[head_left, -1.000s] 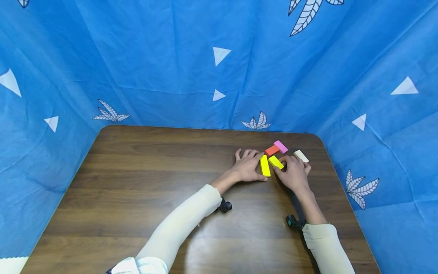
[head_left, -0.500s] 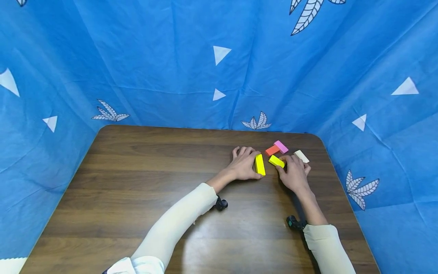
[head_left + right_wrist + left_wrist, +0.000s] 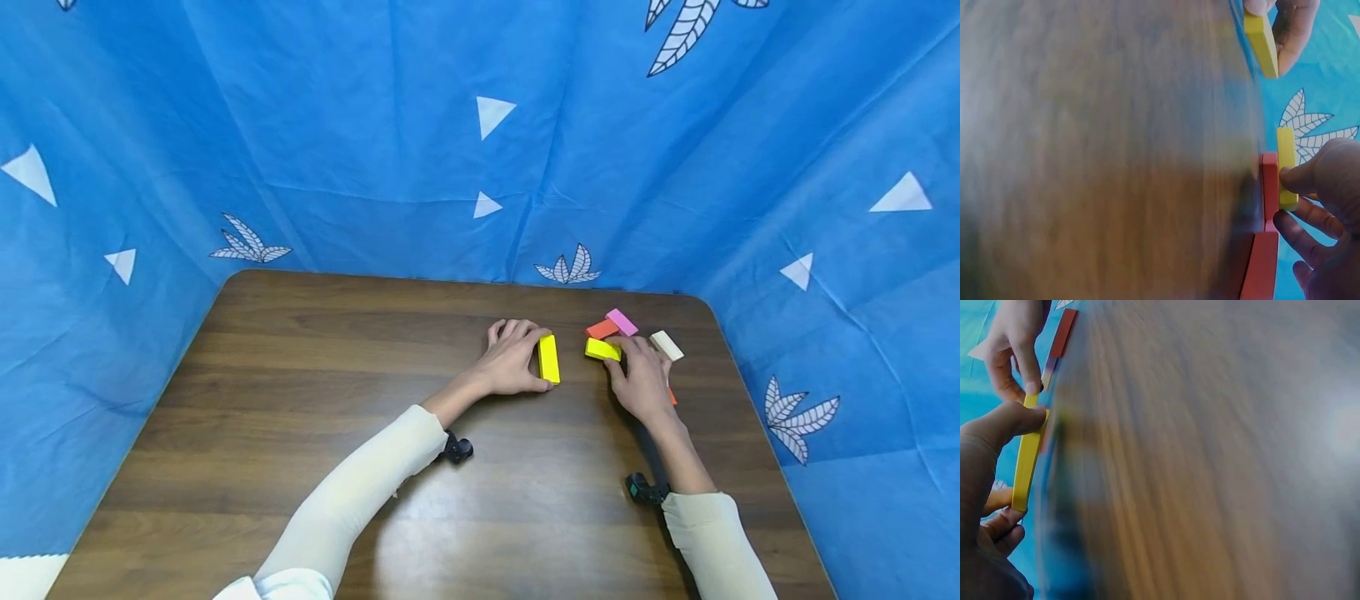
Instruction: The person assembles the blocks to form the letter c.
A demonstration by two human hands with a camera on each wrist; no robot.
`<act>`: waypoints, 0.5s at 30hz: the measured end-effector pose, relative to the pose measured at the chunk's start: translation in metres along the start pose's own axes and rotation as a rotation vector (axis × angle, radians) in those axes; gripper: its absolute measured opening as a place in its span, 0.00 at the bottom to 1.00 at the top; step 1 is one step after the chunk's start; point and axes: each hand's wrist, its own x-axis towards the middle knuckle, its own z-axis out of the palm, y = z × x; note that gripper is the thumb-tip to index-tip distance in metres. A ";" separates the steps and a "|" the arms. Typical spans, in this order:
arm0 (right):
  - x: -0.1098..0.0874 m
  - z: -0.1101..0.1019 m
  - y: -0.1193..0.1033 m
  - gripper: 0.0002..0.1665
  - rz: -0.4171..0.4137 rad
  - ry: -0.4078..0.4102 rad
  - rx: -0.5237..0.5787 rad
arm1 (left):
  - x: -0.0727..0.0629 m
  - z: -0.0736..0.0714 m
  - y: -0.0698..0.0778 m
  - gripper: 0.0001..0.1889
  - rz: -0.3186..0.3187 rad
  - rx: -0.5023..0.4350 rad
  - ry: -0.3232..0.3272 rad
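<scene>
My left hand (image 3: 510, 361) grips a long yellow block (image 3: 549, 360) by its two ends, thumb at the near end and fingers at the far end. To the right, my right hand (image 3: 641, 375) pinches a second yellow block (image 3: 602, 349) between thumb and fingers. In the right wrist view that yellow block (image 3: 1286, 156) stands close beside a red block (image 3: 1270, 187). Just behind it in the head view lies a red-orange block (image 3: 602, 329), its end against a pink block (image 3: 622, 322). Part of another orange block (image 3: 672, 397) shows past my right hand, the rest hidden.
A cream block (image 3: 667, 345) lies beyond the right hand's fingers, near the right side of the wooden table (image 3: 337, 375). Blue cloth (image 3: 337, 150) hangs along the table's back and sides.
My left hand has moved left with its yellow block, widening the gap between the two yellow blocks. The right hand's yellow block has turned slightly. An orange block has come into view beside that hand.
</scene>
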 end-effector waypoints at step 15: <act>0.015 0.021 -0.030 0.22 -0.031 -0.072 0.037 | -0.044 -0.027 -0.031 0.51 -0.023 -0.054 0.038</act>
